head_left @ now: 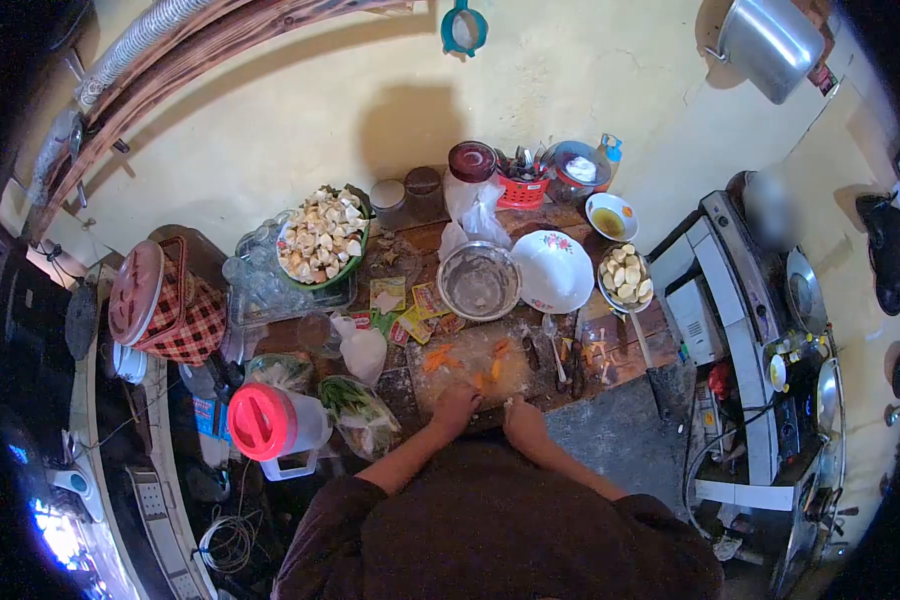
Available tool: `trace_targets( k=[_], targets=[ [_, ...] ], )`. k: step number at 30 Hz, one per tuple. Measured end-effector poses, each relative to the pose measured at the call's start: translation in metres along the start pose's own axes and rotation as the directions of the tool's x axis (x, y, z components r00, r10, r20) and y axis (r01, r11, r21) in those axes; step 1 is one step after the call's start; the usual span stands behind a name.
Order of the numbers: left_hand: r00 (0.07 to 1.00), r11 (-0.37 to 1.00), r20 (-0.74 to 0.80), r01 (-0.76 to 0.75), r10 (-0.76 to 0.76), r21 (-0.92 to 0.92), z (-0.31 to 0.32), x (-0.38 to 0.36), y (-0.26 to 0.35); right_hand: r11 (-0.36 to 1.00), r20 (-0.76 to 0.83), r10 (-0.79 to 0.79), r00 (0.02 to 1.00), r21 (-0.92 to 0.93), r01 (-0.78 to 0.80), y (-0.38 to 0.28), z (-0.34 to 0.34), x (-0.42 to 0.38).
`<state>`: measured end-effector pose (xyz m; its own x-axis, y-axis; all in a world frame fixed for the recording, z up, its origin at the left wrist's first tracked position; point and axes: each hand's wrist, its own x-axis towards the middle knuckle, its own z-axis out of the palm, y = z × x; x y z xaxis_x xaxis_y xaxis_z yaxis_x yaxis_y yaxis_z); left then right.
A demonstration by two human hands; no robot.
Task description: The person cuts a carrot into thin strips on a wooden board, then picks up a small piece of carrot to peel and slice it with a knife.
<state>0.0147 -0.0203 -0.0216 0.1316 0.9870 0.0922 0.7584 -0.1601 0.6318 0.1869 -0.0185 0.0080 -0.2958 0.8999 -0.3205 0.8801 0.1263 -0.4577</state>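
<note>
My left hand (457, 408) rests at the near edge of a floury cutting board (440, 386), its fingers curled down; whatever they hold is too small to name. To its right, my right hand (523, 422) is closed at the board's near right corner, with a small pale spot at the fingertips that I cannot make out. Strips of what looks like carrot (438, 357) lie on the board, and more orange pieces (497, 368) sit just beyond my hands. Right of the board are a metal spoon (552, 340) and a dark-handled knife (577, 370).
Behind the board stand a floury metal bowl (480, 284) and a white flowered bowl (550, 270). A pan of pale peeled pieces (625, 277) is at right. At left are a heaped bowl of pale chunks (322, 240), a red-lidded pitcher (278, 425) and bagged greens (360, 405).
</note>
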Motion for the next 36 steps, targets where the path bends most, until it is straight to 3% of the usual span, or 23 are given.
trace_targets(
  k=[2, 6, 8, 11, 14, 17, 24, 27, 29, 33, 36],
  targets=[
    [0.998, 0.999, 0.066, -0.006, 0.002, 0.051, -0.007, 0.001, 0.008, 0.996, -0.098, 0.068, 0.993, 0.068, -0.061, -0.007, -0.005, -0.004],
    [0.993, 0.994, 0.101, 0.055, -0.065, 0.095, -0.004, 0.001, 0.012, 0.992, -0.029, 0.044, 0.999, 0.116, -0.04, -0.003, 0.006, -0.008],
    [0.983, 0.955, 0.07, -0.182, 0.17, 0.235, 0.003, 0.004, 0.005, 0.997, -0.026, -0.074, 0.997, 0.016, 0.074, -0.003, 0.013, -0.009],
    [0.98, 0.964, -0.013, -0.192, 0.198, 0.182, -0.003, 0.002, 0.013, 0.993, -0.027, -0.024, 0.999, 0.119, 0.027, 0.001, 0.021, -0.007],
    [0.995, 0.995, -0.041, -0.09, 0.091, 0.032, 0.001, 0.003, 0.011, 0.987, -0.049, -0.013, 0.999, 0.161, 0.02, 0.0, 0.02, -0.008],
    [0.996, 0.982, -0.002, -0.086, 0.087, 0.167, 0.013, -0.001, 0.0, 0.977, -0.106, -0.038, 0.994, 0.204, 0.059, -0.003, 0.018, -0.01],
    [0.994, 0.985, -0.015, -0.102, 0.105, 0.142, 0.006, -0.001, 0.004, 0.987, -0.051, 0.012, 0.999, 0.16, -0.004, -0.011, 0.009, -0.008],
    [0.997, 0.991, 0.076, 0.007, -0.017, 0.136, 0.005, -0.001, 0.003, 0.99, -0.003, 0.034, 0.999, 0.135, -0.033, -0.011, 0.016, -0.002],
    [0.97, 0.975, -0.118, -0.202, 0.213, 0.093, 0.018, 0.001, -0.008, 0.992, 0.007, 0.089, 0.996, 0.093, -0.09, -0.006, 0.031, 0.01],
    [0.984, 0.985, -0.073, -0.157, 0.162, 0.068, -0.003, 0.002, 0.009, 0.986, -0.018, 0.125, 0.992, 0.117, -0.122, -0.017, 0.029, 0.009],
    [0.963, 0.967, -0.116, -0.229, 0.242, 0.111, -0.002, 0.002, 0.009, 0.984, 0.011, 0.145, 0.989, 0.104, -0.145, -0.017, 0.02, 0.002]
  ],
)
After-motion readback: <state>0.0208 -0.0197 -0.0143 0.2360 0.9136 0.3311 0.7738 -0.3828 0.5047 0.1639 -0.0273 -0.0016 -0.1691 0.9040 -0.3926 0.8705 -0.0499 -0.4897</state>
